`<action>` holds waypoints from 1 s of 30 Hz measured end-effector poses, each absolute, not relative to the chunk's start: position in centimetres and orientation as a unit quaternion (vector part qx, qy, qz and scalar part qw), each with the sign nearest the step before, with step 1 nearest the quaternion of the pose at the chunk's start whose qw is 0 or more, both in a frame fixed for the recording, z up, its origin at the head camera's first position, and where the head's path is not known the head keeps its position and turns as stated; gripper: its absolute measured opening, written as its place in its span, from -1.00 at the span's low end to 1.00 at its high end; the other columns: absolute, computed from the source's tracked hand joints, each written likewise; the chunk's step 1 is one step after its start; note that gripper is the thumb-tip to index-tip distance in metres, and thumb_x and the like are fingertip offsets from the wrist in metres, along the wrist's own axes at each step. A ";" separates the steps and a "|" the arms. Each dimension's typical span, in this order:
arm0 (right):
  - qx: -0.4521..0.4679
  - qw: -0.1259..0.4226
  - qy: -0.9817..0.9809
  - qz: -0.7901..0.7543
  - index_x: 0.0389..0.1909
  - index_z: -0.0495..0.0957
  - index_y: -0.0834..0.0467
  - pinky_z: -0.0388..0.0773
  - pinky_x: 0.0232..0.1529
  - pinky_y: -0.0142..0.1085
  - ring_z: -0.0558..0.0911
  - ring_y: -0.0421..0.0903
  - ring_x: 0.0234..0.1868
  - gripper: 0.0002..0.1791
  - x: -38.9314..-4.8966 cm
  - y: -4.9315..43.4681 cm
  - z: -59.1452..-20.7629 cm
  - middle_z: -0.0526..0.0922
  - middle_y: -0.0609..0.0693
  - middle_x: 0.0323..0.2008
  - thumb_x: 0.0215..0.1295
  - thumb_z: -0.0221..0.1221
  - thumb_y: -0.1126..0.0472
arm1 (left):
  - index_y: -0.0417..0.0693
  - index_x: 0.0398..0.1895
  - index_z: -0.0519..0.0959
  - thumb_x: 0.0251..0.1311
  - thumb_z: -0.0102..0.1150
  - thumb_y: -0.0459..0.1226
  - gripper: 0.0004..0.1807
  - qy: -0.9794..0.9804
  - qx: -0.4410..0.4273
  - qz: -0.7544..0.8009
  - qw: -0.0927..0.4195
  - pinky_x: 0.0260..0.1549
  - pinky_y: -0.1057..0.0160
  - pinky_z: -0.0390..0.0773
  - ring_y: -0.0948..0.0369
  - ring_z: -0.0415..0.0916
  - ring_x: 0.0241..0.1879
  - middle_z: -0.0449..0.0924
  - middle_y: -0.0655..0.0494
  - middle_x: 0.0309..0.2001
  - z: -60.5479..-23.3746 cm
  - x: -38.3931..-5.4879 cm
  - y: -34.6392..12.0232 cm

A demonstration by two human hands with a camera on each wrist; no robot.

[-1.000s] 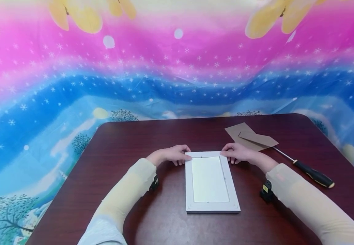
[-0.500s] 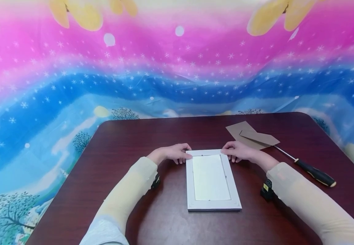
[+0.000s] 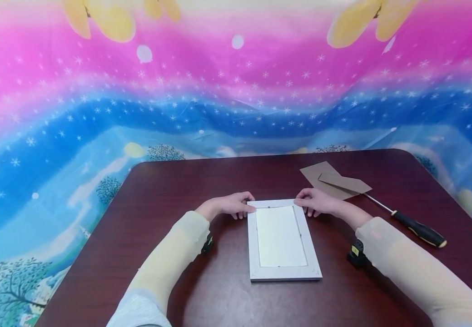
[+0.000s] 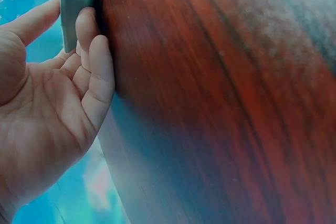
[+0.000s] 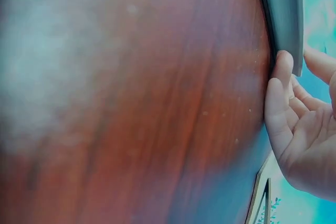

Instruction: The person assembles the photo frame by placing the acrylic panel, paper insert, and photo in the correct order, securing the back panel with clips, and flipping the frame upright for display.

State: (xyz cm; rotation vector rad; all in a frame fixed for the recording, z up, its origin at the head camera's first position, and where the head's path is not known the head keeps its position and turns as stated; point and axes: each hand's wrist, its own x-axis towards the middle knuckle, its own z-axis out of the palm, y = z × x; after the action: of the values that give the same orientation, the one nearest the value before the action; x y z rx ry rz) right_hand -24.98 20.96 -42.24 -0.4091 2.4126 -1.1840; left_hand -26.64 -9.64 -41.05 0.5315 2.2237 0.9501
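A white picture frame lies flat on the dark red-brown table, its back facing up. A pale panel sits within its border, with small dark tabs along the panel's edges. My left hand grips the far left corner, thumb on top and fingers against the side. At the far right corner my right hand holds on in the same way. Both wrist views show the frame's side edge between thumb and fingers, with fingertips low by the tabletop.
Beyond the right hand lies a brown cardboard backing with a folded stand flap. A screwdriver with a black and yellow handle lies right of it, its tip hidden by the cardboard. A patterned cloth hangs behind the table.
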 end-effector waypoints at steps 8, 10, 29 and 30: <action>-0.157 0.206 0.865 -0.430 0.05 0.39 0.37 0.56 -0.47 -0.17 0.58 -0.02 -0.50 -0.61 -24.5 21.6 -41.1 0.56 0.08 -0.44 0.47 0.07 0.11 | -0.09 0.07 0.36 0.39 0.10 -0.12 -0.67 0.850 0.201 0.361 0.327 -0.41 0.22 0.51 0.11 0.46 -0.41 0.49 -0.03 -0.39 -41.1 -26.6 -10.1; -0.154 0.197 0.871 -0.423 0.05 0.39 0.36 0.56 -0.47 -0.17 0.59 0.00 -0.50 -0.62 -24.5 22.1 -40.5 0.57 0.09 -0.43 0.48 0.06 0.11 | -0.08 0.07 0.36 0.39 0.10 -0.12 -0.67 0.849 0.202 0.363 0.327 -0.41 0.22 0.51 0.11 0.46 -0.40 0.50 -0.03 -0.38 -41.1 -26.7 -10.1; -0.134 0.006 0.958 -0.253 -0.06 0.52 0.36 0.46 -0.12 0.09 0.56 0.18 -0.14 -0.63 -25.7 26.5 -36.6 0.59 0.27 -0.17 0.41 0.14 0.08 | -0.08 0.07 0.36 0.38 0.11 -0.11 -0.66 0.849 0.210 0.359 0.325 -0.45 0.24 0.50 0.12 0.45 -0.41 0.49 -0.02 -0.37 -41.3 -26.8 -9.6; -0.131 0.002 0.961 -0.243 -0.05 0.51 0.36 0.44 -0.10 0.11 0.54 0.20 -0.11 -0.62 -25.7 26.7 -36.7 0.56 0.30 -0.14 0.40 0.14 0.08 | -0.08 0.07 0.36 0.38 0.11 -0.11 -0.66 0.849 0.210 0.359 0.326 -0.44 0.24 0.50 0.12 0.45 -0.41 0.49 -0.02 -0.37 -41.3 -26.8 -9.6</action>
State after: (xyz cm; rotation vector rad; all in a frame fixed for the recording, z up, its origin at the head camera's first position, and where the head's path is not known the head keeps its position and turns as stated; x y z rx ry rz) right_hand -25.74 26.67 -36.67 -0.4098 3.0165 -0.7630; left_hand -26.79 -9.63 -41.28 0.5507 2.2259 0.9399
